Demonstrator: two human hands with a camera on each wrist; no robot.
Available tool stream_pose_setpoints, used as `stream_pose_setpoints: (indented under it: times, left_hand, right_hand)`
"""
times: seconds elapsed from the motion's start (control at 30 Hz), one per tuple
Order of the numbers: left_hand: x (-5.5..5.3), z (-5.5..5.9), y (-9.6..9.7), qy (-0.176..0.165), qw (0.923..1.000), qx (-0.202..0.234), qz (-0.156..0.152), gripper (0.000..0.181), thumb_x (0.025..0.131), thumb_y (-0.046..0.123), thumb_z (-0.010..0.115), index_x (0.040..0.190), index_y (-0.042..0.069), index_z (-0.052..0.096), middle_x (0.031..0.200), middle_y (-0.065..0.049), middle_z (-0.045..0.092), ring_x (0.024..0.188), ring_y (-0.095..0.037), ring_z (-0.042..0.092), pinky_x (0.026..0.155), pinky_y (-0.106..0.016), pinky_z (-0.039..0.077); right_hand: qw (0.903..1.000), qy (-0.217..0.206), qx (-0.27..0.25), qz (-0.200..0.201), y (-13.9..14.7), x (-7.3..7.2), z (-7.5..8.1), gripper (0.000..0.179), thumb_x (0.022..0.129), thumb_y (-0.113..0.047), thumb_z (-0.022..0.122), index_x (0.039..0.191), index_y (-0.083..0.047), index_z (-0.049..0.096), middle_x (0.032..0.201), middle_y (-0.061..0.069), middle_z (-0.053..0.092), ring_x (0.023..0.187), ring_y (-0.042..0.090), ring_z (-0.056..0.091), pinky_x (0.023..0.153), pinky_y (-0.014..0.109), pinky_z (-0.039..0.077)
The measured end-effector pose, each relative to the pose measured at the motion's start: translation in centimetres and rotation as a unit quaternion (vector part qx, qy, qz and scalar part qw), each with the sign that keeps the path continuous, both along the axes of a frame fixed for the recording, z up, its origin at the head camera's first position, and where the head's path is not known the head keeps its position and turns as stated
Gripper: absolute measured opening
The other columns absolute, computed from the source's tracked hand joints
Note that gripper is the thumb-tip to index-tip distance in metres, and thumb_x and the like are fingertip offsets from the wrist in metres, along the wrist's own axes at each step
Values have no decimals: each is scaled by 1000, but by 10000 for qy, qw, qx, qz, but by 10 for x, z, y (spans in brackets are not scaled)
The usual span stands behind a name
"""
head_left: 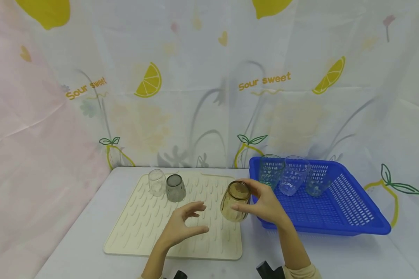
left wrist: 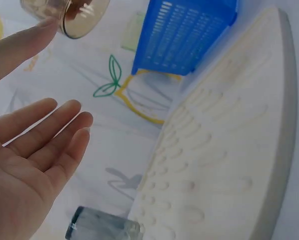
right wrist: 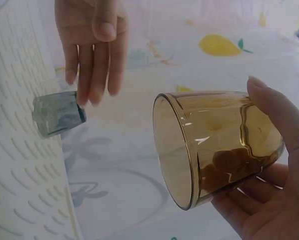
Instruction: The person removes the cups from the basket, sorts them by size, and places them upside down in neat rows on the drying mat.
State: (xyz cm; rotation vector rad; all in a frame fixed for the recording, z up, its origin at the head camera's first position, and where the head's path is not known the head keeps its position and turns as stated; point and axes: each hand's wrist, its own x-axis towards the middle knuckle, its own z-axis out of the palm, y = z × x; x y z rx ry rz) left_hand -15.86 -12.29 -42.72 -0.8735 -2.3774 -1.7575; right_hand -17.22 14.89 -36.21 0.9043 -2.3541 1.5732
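Observation:
My right hand (head_left: 265, 203) grips an amber glass (head_left: 230, 209) over the right part of the cream drying mat (head_left: 202, 248). In the right wrist view, the glass's wide mouth faces the mat side, with thumb and fingers around its base end. To the left of it, my left hand (head_left: 183, 224) is held above the mat with fingers apart and nothing in it. A grey glass (head_left: 176, 190) and a clear glass (head_left: 156, 184) stand side by side on the mat's far left part. The left wrist view catches the grey glass (left wrist: 102, 225) below the left fingers.
A blue plastic basket (head_left: 361, 221) stands right of the mat, close by the right hand. Inside, along its back left, are a greenish glass (head_left: 269, 172), a clear glass (head_left: 293, 178) and a shorter glass (head_left: 315, 186). A lemon-printed curtain (head_left: 209, 97) hangs behind the white table (head_left: 80, 240).

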Motion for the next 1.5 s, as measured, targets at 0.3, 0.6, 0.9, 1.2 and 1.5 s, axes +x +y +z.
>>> stream_pose_setpoints:
  times: [0.3, 0.6, 0.9, 1.2, 1.5]
  left_hand:
    - [19, -20, -45, -7, 9932, -320, 1119, 56, 73, 14, 81, 120, -3, 58, 114, -17, 65, 104, -27, 61, 88, -32, 53]
    - [44, -37, -97, 523, 9445, -1533, 2858, 59, 65, 18, 86, 115, -4, 62, 107, -15, 68, 92, -31, 64, 76, -33, 56]
    - [59, -44, -150, 706, 8936, -2501, 3659, 74, 64, 24, 87, 116, -17, 52, 110, -40, 56, 98, -60, 52, 77, -67, 47]
    - [59, -50, -176, -866, 8742, -3400, 3356, 106, 65, 37, 84, 126, -28, 29, 127, -48, 32, 116, -61, 35, 93, -65, 38]
    - [54, -55, -189, -2144, 8633, -3550, 2876, 119, 68, 46, 80, 137, -23, 12, 138, -48, 6, 121, -68, 12, 98, -72, 21]
  right_hand:
    - [9997, -200, 26, -109, 1, -7, -2, 56, 76, -11, 79, 124, 3, 55, 115, 15, 63, 101, 24, 63, 87, 31, 53]
    - [9994, -335, 30, -70, 1, -11, -10, 54, 76, -12, 78, 124, 1, 56, 113, 14, 63, 100, 25, 62, 87, 32, 53]
    - [9993, -360, 14, -99, 0, -16, -14, 53, 77, -12, 78, 123, 1, 56, 111, 13, 64, 98, 26, 63, 87, 35, 54]
    - [9992, -378, -49, -115, -7, -21, -14, 56, 76, -12, 78, 124, 5, 55, 113, 17, 63, 98, 27, 63, 87, 32, 53]
    - [9986, -507, -138, -60, -13, -26, -16, 57, 76, -12, 78, 125, 5, 54, 114, 17, 62, 101, 29, 62, 90, 31, 52]
